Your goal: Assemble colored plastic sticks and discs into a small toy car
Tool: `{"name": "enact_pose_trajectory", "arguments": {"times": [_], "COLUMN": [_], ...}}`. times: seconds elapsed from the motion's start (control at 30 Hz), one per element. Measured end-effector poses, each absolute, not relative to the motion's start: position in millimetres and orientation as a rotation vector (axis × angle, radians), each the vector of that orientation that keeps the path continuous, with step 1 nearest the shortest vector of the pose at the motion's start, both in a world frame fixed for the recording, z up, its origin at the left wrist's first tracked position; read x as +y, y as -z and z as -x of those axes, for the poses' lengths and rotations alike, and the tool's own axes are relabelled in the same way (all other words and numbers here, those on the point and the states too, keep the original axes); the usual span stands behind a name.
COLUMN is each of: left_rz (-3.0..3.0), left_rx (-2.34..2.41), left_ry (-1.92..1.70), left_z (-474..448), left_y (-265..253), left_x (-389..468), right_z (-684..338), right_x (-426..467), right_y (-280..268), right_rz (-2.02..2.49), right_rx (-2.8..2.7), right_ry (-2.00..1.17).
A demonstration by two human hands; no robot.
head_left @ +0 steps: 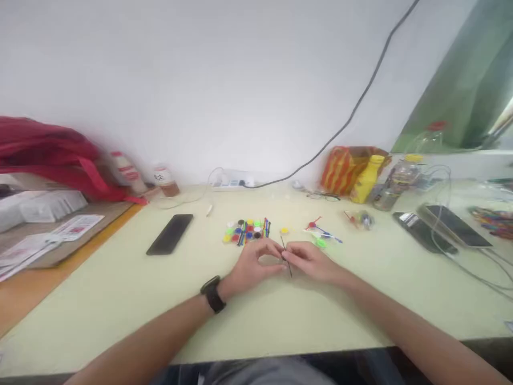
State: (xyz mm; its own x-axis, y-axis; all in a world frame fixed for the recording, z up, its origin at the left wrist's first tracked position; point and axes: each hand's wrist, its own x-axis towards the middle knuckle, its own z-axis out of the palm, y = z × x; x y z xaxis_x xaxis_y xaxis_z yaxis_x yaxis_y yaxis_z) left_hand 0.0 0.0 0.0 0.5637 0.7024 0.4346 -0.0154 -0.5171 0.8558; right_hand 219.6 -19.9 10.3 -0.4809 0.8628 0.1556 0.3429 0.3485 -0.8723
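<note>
- Centrally, just below the middle of the frame, both hands meet over the tabletop (240,331) around a thin dark stick (290,271).
- The right hand (312,262) pinches the stick between thumb and fingers; it stands slanted, its lower end towards the bottom of the frame.
- The left hand (250,264) curls thumb and forefinger into a loose ring, tips at or just beside the stick; whether it also grips, I cannot tell.
- A watch (214,295) sits on the left wrist.
- Just above the left hand lie rows of coloured discs (235,238), with coloured rods (266,227) among and beside them.
- A yellow disc (284,231) lies alone above the stick's upper end.
- Right of it, above the right hand, is a loose cluster of red, blue and green pieces (320,242).
- Left of centre, a dark phone (170,234) lies flat.
- Towards the right edge are two more dark devices (457,224) and a white cable (460,261).
- Upper left: a red cloth (44,149); right of centre, a yellow bottle (366,179).
</note>
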Motion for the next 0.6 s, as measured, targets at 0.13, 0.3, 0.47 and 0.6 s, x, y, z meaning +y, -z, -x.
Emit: {"name": "enact_pose_trajectory", "arguments": {"times": [0.13, 0.3, 0.47, 0.6], "left_rz": [-1.967, -1.981, -1.987, -1.984], "left_rx": [0.719, 0.839, 0.839, 0.847], "left_ry": [-1.127, -1.147, -1.131, -1.120], "left_z": [-1, -2, -2, -2], "left_y": [-15, -17, -16, -16], "left_x": [-3, -2, -2, -3], "right_z": [-221, -223, -238, -256], "right_x": [-24, -29, -21, -12], "right_y": [-13, -21, -26, -25], "right_rz": [1.222, 1.401, 1.579, 1.794], "right_rx": [-2.212, -2.460, -2.525, -2.521], "right_ry": [-0.813, -0.393, -0.160, 0.031]}}
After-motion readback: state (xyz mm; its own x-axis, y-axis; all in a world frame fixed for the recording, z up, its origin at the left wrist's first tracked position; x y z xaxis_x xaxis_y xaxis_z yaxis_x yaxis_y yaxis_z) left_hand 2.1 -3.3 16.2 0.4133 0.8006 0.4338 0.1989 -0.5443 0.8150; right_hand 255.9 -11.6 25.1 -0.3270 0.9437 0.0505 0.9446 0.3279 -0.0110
